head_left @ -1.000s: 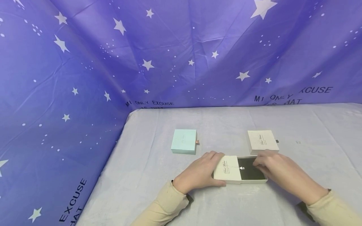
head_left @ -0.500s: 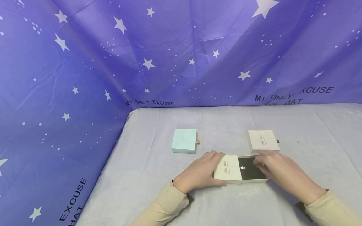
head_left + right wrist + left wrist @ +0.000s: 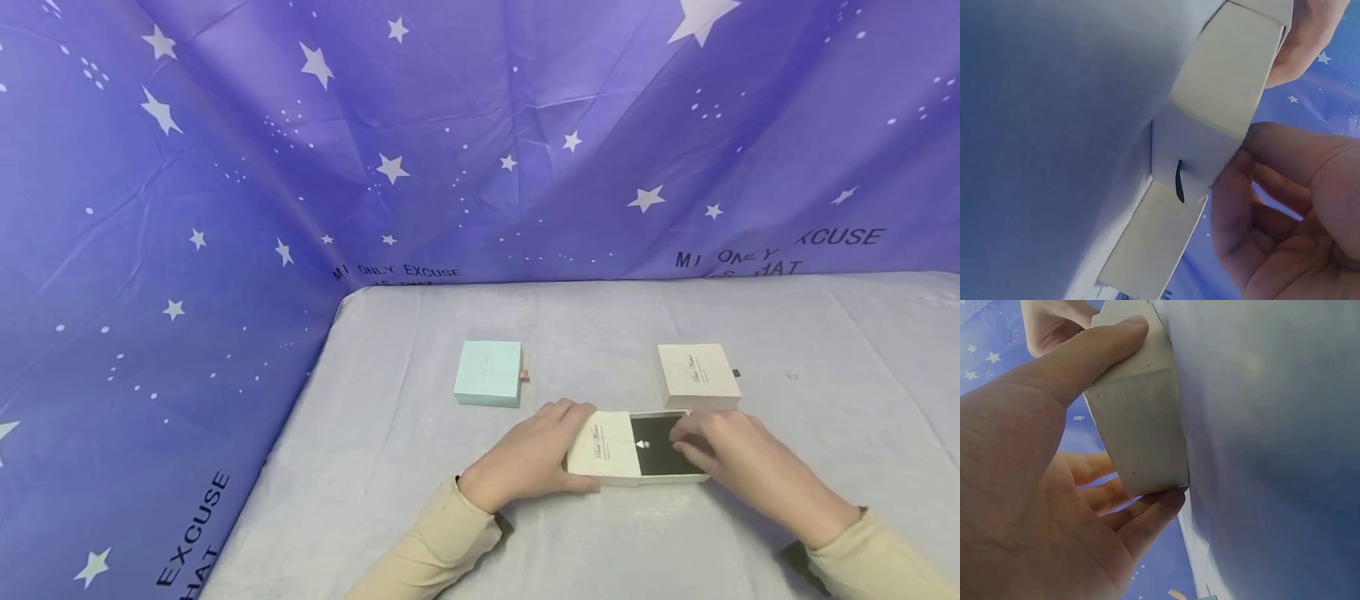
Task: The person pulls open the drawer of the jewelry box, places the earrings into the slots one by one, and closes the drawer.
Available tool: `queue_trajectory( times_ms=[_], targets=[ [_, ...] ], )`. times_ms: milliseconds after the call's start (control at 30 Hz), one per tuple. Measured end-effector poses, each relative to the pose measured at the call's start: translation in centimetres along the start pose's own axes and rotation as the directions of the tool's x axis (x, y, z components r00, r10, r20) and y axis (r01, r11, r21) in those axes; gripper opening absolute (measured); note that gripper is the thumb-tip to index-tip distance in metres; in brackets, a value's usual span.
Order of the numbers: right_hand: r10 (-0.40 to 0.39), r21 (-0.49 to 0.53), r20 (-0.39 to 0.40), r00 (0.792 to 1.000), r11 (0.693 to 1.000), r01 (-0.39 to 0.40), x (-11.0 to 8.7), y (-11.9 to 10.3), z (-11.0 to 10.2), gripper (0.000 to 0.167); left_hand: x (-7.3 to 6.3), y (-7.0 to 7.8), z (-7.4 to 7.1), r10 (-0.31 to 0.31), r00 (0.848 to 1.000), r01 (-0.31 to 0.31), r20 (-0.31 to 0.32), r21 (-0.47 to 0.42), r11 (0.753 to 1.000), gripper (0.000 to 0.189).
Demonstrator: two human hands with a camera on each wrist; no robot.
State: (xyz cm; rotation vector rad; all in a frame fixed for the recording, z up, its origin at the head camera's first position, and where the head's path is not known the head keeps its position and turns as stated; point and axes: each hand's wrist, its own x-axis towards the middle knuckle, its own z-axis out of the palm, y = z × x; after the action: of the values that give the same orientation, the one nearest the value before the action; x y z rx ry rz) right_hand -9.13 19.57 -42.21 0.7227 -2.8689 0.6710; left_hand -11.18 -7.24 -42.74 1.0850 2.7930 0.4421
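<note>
My left hand (image 3: pixel 528 457) grips the cream sleeve (image 3: pixel 615 458) of a slide-out gift box, thumb along the near side and fingers at the far side. The drawer (image 3: pixel 675 479) is pulled out to the right, exposing a black insert (image 3: pixel 660 460). A small shiny pendant (image 3: pixel 642 445) lies on the insert near the sleeve. My right hand (image 3: pixel 738 442) reaches over the drawer's right end, its bent fingers and thumb dipping down at the insert. Whether anything sits between those fingertips is hidden. In the right wrist view a dark ribbon tab (image 3: pixel 1179 181) sticks out of the drawer's end.
A mint-green box (image 3: pixel 489 372) with an orange tab stands behind and left on the pale cloth (image 3: pixel 390 467). Another cream box (image 3: pixel 697 373) stands just behind the open one. To its right lies a tiny silvery item (image 3: pixel 792 377). A purple starred curtain (image 3: pixel 480 167) closes the back.
My right hand's fingertips have shifted slightly over the insert, the thumb now a little lower and further apart from the index finger. My left hand and the box have stayed in place.
</note>
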Motion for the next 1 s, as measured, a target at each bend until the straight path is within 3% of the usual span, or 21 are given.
queue_trajectory(
  times_ms=[167, 367, 567, 1000],
  targets=[
    [0.048, -0.019, -0.036, 0.998, 0.999, -0.049, 0.0, -0.8, 0.4, 0.012, 0.0, 0.0, 0.0, 0.002, 1.0, -0.002, 0.003, 0.003, 1.0, 0.087],
    [0.047, -0.078, -0.08, 0.996, 0.996, -0.053, 0.1, -1.7, 0.8, 0.014, 0.0, 0.0, -0.1, -0.003, 1.0, 0.003, 0.004, 0.002, 1.0, 0.088],
    [0.099, -0.025, -0.067, 0.993, 0.995, -0.101, -0.1, -1.4, 0.4, 0.01, 0.0, 0.0, -0.1, -0.002, 1.0, 0.002, 0.012, 0.0, 1.0, 0.087],
    [0.071, -0.016, -0.083, 0.994, 0.997, -0.072, 0.1, -0.7, 0.4, 0.011, 0.0, 0.0, -0.1, -0.003, 1.0, 0.003, 0.013, -0.002, 1.0, 0.087]
  ],
)
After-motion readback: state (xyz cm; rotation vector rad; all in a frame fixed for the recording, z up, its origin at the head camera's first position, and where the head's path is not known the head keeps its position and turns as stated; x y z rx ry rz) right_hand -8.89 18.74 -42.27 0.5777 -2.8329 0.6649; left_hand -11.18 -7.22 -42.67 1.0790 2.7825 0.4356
